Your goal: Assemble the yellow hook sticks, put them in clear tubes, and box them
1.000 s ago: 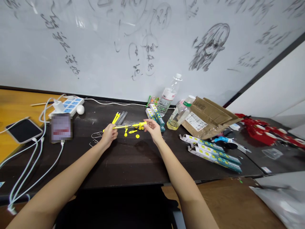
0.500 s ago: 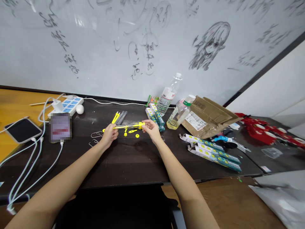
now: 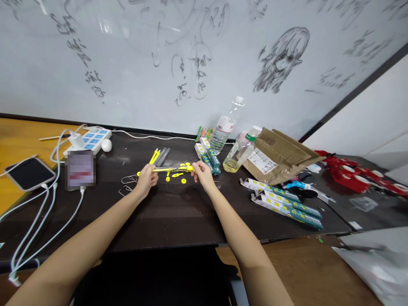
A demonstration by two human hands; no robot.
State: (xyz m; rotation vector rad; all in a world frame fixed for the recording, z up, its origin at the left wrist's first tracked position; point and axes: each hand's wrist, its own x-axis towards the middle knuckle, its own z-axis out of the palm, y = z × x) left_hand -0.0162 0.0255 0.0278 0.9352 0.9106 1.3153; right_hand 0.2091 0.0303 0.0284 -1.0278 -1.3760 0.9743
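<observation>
A slim clear tube with a yellow rod in it is held level above the dark desk. My left hand is closed around its left end, where a yellow tip sticks out. At the other end, the fingers of my right hand pinch the yellow end piece. Several small yellow parts lie on the desk below and behind the tube, among them a yellow ring and a pointed yellow piece. Yellow rods and clear tubes rest just beyond my left hand.
Bent wire pieces lie left of my left hand. Slim boxes, a water bottle, a second bottle and a cardboard package stand to the right. More boxes lie nearer. A phone, cables and a power strip are left.
My right fingers have shifted slightly to the right along the yellow end piece. My left hand has stayed almost still on the tube.
</observation>
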